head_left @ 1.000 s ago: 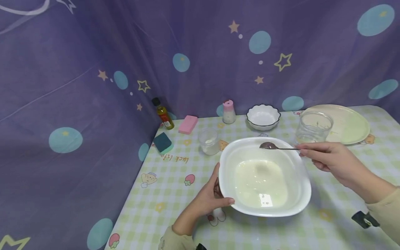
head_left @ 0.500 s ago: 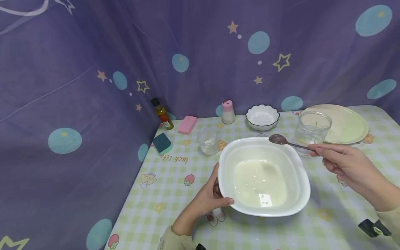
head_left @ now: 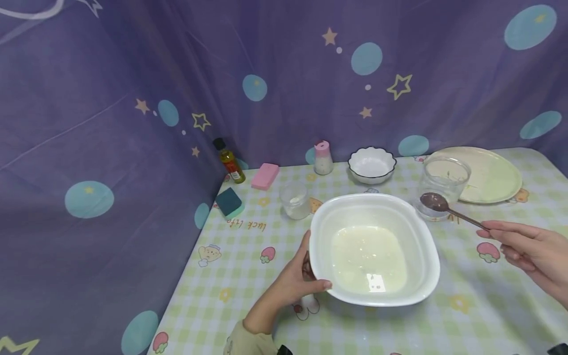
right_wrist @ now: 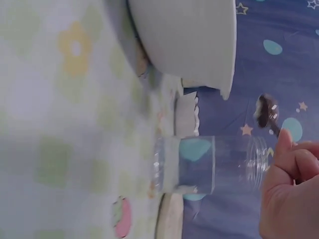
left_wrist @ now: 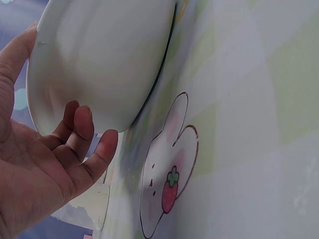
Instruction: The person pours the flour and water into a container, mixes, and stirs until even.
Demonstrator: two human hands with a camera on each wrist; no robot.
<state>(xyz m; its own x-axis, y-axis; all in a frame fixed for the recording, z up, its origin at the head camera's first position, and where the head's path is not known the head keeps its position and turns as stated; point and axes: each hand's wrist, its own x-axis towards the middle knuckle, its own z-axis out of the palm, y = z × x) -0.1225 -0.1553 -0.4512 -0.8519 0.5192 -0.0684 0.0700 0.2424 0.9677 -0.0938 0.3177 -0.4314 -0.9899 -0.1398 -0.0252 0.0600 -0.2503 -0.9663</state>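
Note:
A large white bowl (head_left: 319,231) holds pale, creamy liquid (head_left: 368,259) in the head view. My left hand (head_left: 295,281) holds its left side, thumb over the rim and fingers against the outer wall; the left wrist view shows those fingers (left_wrist: 82,124) bent beside the bowl wall. My right hand (head_left: 530,246) pinches the handle end of a dark metal spoon (head_left: 435,201), right of the bowl. In the right wrist view the spoon's head lies above the mouth of a clear jar (right_wrist: 227,164), which contains some clear liquid. Whether the spoon carries anything is hard to tell.
Along the back stand an oil bottle (head_left: 230,163), a pink sponge (head_left: 265,176), a pink-topped shaker (head_left: 323,159), a scalloped white dish (head_left: 372,165) and a pale oval plate (head_left: 497,180). A small glass jar (head_left: 295,201) and a green sponge (head_left: 229,202) are left of the bowl.
My right hand has moved right and slightly down, carrying the spoon from over the bowl's far rim to beside the clear jar. My left hand and the bowl have stayed put.

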